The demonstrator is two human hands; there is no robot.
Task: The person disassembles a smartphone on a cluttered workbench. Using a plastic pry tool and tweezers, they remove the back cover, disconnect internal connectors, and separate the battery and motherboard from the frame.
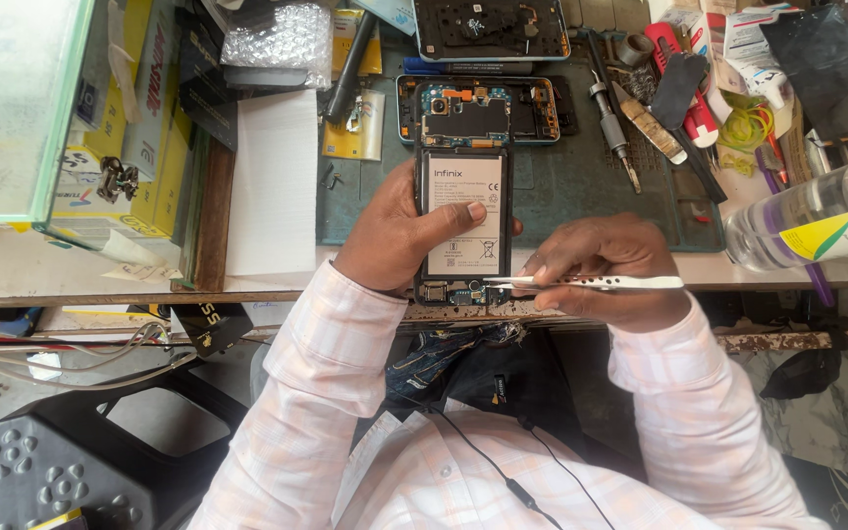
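The opened phone [463,221] stands lengthwise away from the person, its circuit-board end pointing toward the far side of the green work mat [581,186], its connector end near the bench edge. The left hand [399,236] wraps it from the left, thumb pressed across the white battery [463,211]. The right hand [601,270] pinches metal tweezers [591,283] closed, lying crosswise, tips touching the phone's lower edge

I count three opened phones: one [463,221] in my left hand [395,240], two [478,110] [491,27] beyond it. One pair of tweezers [591,283], one plastic bottle [812,221], one soldering iron [612,123].
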